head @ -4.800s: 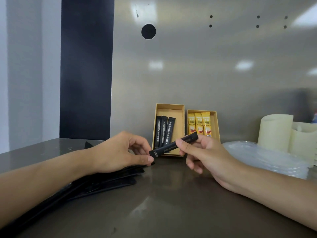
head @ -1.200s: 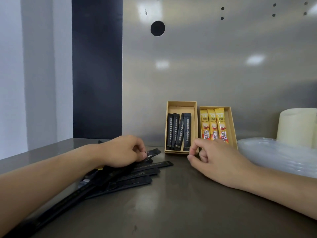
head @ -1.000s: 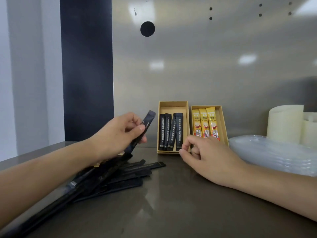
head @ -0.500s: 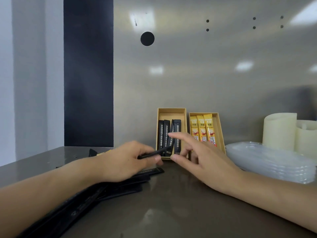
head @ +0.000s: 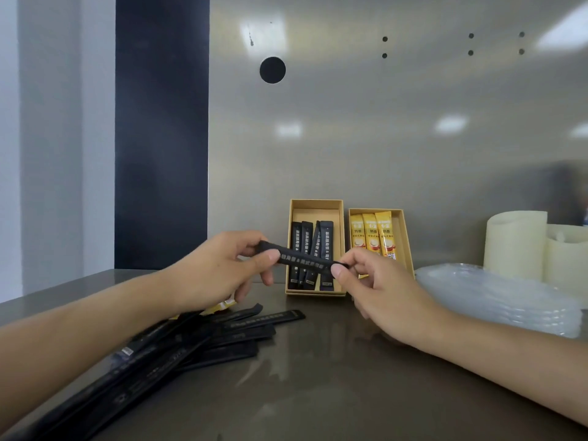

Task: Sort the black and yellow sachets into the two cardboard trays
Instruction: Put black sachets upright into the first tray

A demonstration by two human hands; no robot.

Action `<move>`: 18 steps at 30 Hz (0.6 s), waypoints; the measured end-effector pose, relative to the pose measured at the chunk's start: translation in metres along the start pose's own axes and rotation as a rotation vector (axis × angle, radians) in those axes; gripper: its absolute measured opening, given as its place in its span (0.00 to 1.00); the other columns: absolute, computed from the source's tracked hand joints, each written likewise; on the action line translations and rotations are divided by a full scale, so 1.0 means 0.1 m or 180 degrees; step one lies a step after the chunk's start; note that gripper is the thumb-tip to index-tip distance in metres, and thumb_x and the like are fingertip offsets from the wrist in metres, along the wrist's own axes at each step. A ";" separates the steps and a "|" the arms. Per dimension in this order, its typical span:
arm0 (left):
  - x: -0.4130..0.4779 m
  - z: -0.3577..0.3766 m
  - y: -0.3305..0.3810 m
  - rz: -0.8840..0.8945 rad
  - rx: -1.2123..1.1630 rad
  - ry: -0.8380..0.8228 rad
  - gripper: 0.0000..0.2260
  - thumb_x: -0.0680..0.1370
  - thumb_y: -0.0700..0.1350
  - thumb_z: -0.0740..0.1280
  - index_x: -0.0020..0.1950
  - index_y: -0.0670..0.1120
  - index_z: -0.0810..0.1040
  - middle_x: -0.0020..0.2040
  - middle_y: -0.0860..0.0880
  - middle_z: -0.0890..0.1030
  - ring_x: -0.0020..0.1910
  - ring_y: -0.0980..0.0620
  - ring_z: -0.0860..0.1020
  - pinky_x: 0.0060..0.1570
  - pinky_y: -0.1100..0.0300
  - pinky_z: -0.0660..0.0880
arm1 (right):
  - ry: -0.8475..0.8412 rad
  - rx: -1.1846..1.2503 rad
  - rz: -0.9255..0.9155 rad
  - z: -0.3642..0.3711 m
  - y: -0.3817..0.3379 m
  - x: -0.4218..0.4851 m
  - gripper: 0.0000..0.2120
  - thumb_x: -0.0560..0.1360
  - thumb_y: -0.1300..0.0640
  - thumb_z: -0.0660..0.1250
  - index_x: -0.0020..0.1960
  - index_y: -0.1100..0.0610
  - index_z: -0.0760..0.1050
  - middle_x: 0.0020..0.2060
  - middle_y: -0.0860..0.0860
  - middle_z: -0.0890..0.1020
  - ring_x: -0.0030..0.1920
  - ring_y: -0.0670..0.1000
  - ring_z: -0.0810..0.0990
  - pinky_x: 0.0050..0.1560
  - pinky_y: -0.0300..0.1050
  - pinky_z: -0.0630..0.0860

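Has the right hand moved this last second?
Yes. Right hand lifted from the counter to above the front edge of the left tray, pinching the black sachet.

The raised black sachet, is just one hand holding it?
No, the left hand pinches one end of the black sachet and the right hand pinches the other.

The left forearm enters from 8 o'clock and the right forearm from 4 o'clock, both bare. The left hand (head: 219,268) pinches one end of a black sachet (head: 302,261) between thumb and forefinger, its other fingers curled below. The right hand (head: 375,284), at 3 o'clock of the left, pinches the other end likewise.
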State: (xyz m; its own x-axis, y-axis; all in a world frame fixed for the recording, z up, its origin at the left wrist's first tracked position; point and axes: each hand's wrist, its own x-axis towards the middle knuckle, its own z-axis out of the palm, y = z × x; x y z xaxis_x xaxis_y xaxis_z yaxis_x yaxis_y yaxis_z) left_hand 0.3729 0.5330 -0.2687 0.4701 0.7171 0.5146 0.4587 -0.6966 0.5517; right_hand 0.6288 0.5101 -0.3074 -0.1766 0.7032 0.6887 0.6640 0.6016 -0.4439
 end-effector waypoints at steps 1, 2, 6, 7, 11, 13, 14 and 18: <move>0.00 -0.01 -0.01 -0.0010 -0.0049 0.0033 0.10 0.84 0.49 0.62 0.46 0.50 0.79 0.44 0.50 0.85 0.27 0.51 0.75 0.22 0.66 0.69 | -0.0046 0.0028 0.0049 0.00 -0.01 0.00 0.08 0.82 0.48 0.62 0.45 0.45 0.73 0.33 0.45 0.79 0.26 0.42 0.73 0.33 0.37 0.71; 0.01 -0.01 -0.01 -0.0019 -0.0100 0.0038 0.11 0.84 0.49 0.61 0.46 0.50 0.79 0.44 0.49 0.85 0.27 0.50 0.75 0.21 0.65 0.68 | -0.0101 0.0058 0.0094 -0.01 -0.02 0.00 0.08 0.83 0.49 0.62 0.45 0.45 0.73 0.33 0.44 0.79 0.26 0.42 0.73 0.32 0.38 0.72; 0.03 0.00 -0.01 -0.0122 -0.0269 0.0014 0.15 0.86 0.48 0.57 0.46 0.48 0.80 0.43 0.48 0.86 0.25 0.50 0.74 0.20 0.64 0.67 | -0.0264 0.0288 0.0292 -0.01 -0.04 0.01 0.09 0.85 0.56 0.57 0.51 0.46 0.73 0.33 0.46 0.82 0.25 0.46 0.75 0.30 0.36 0.73; 0.03 0.00 -0.02 -0.0171 -0.0299 0.0029 0.16 0.86 0.49 0.56 0.47 0.48 0.81 0.42 0.48 0.86 0.25 0.50 0.74 0.20 0.64 0.67 | -0.0268 0.0374 0.0337 -0.01 -0.04 0.01 0.11 0.84 0.59 0.55 0.53 0.45 0.73 0.34 0.47 0.82 0.26 0.47 0.75 0.28 0.33 0.71; 0.03 -0.04 -0.02 -0.0294 -0.0650 0.0058 0.16 0.86 0.50 0.56 0.51 0.48 0.83 0.42 0.46 0.87 0.24 0.50 0.72 0.20 0.65 0.66 | -0.0323 0.0642 0.0402 -0.01 -0.03 0.01 0.12 0.84 0.60 0.53 0.57 0.46 0.73 0.35 0.48 0.83 0.27 0.50 0.76 0.24 0.29 0.68; 0.03 -0.05 -0.01 -0.0315 -0.0756 0.0041 0.16 0.86 0.51 0.56 0.52 0.48 0.83 0.42 0.45 0.87 0.24 0.50 0.73 0.20 0.66 0.66 | -0.0379 0.0639 0.0390 -0.02 -0.03 0.01 0.10 0.83 0.59 0.57 0.59 0.46 0.72 0.37 0.48 0.83 0.28 0.51 0.77 0.25 0.29 0.69; 0.04 -0.05 -0.01 -0.0324 -0.0774 0.0026 0.16 0.86 0.50 0.56 0.52 0.48 0.83 0.42 0.45 0.87 0.24 0.50 0.73 0.19 0.66 0.66 | -0.0421 0.0577 0.0383 -0.02 -0.03 0.00 0.11 0.82 0.59 0.60 0.60 0.46 0.72 0.39 0.48 0.84 0.27 0.50 0.77 0.27 0.32 0.71; 0.03 -0.03 -0.02 -0.0326 -0.0608 0.0024 0.16 0.86 0.51 0.56 0.51 0.48 0.82 0.42 0.46 0.87 0.24 0.51 0.73 0.20 0.66 0.66 | -0.0585 0.0318 0.0304 -0.01 -0.06 -0.03 0.16 0.80 0.56 0.67 0.65 0.45 0.70 0.41 0.41 0.85 0.29 0.49 0.81 0.41 0.45 0.81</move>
State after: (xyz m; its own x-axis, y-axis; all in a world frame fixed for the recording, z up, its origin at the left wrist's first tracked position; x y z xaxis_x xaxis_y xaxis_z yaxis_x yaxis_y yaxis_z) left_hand 0.3715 0.5366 -0.2660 0.4225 0.7845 0.4540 0.3520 -0.6036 0.7154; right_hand 0.6262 0.5038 -0.3058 -0.2518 0.8103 0.5291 0.6104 0.5572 -0.5630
